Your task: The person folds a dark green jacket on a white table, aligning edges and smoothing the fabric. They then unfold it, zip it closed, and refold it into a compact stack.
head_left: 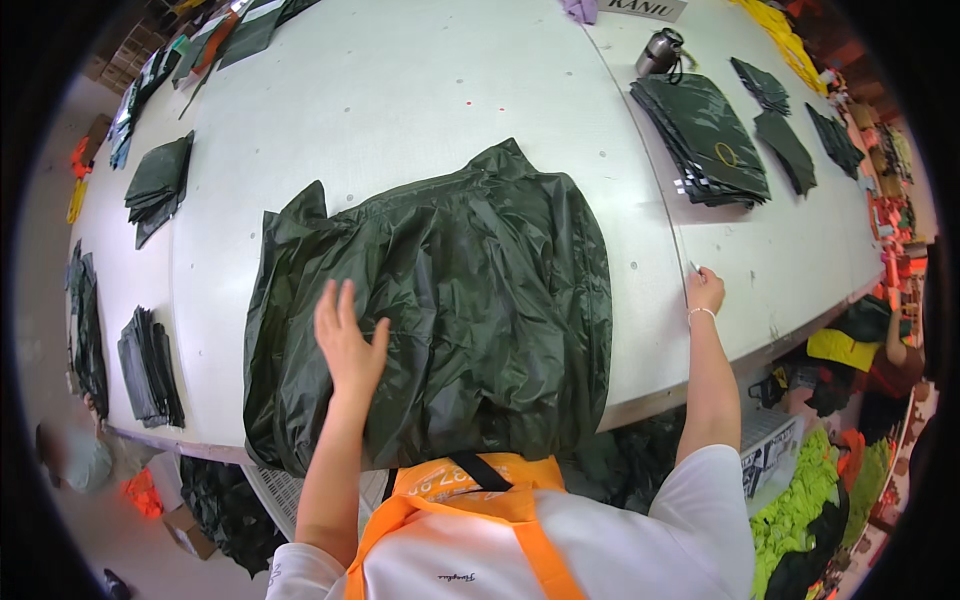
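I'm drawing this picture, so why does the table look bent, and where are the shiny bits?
In the head view, the wide fisheye lens bends the table's edges near the round black rim; in the head view, light makes pale, glossy streaks on the dark fabric and glints on the metal flask.

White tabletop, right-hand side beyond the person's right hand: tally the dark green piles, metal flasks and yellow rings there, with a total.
Large dark green stack: 1
Smaller dark green piles: 3
Metal flask: 1
Yellow ring: 1
Total: 6
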`<state>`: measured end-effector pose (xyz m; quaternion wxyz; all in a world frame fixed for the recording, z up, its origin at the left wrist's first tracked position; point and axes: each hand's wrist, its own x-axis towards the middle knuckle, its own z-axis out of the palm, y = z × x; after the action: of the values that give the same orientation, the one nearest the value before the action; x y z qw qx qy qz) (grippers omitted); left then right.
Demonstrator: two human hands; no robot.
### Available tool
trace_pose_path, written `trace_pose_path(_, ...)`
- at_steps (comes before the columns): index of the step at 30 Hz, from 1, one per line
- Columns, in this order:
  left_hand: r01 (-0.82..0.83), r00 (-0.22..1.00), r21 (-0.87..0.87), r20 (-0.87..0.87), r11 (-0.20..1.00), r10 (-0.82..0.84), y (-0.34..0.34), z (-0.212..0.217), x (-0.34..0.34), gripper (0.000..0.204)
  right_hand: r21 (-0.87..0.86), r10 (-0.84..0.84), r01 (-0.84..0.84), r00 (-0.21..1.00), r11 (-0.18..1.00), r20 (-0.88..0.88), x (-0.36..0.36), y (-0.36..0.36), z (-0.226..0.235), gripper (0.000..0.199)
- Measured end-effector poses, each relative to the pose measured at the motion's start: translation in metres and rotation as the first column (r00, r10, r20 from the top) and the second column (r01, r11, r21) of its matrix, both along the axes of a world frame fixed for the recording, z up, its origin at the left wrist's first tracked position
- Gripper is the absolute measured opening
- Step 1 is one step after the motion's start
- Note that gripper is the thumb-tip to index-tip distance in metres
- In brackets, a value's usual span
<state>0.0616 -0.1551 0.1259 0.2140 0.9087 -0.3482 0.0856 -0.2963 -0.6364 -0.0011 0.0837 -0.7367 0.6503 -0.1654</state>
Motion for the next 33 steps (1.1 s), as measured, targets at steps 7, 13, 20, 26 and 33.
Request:
trace_pose_path(7, -0.125, 0.637, -0.098, -0.771, 0.987, 0.004, -0.083, -0.026, -0.037, 0.068, 0.306, 0.295, -0.496, 0.803, 0.813, 0.517, 0.097, 0.051, 0.017, 0.045)
trace_pose_path(13, -0.423, 0.149, -0.015, -0.987, 0.906, 0.054, -0.18, -0.056, -0.048, 0.082, 0.214, 0.492, -0.853, 0.46, 0.477, 0.739, 0.191, 0.209, 0.036, 0.052)
trace_pose_path(20, -0.786, -0.031, -0.241, -0.905, 0.57, -0.425, -0.111, 0.015, -0.07, 0.022, 0.412, -0.02, -0.894, 0.415, 0.175, 0.91, 0.156, 0.209, 0.065, 0.035)
trace_pose_path(26, 0.157, -0.109, -0.65, -0.759, 0.743, -0.641, -0.047, 0.136, -0.144, 0.057, 0.044, 0.302, -0.874, 0.214, 0.484, 0.929, 0.192, 0.268, 0.063, 0.044)
trace_pose_path(33, 0.344, -0.624, -0.929, -0.335, 0.137, -0.706, 0.042, 0.189, -0.205, 0.031, -0.286, 0.345, -0.939, -0.209, 0.189, 0.915, 0.154, 0.366, 0.116, 0.02)
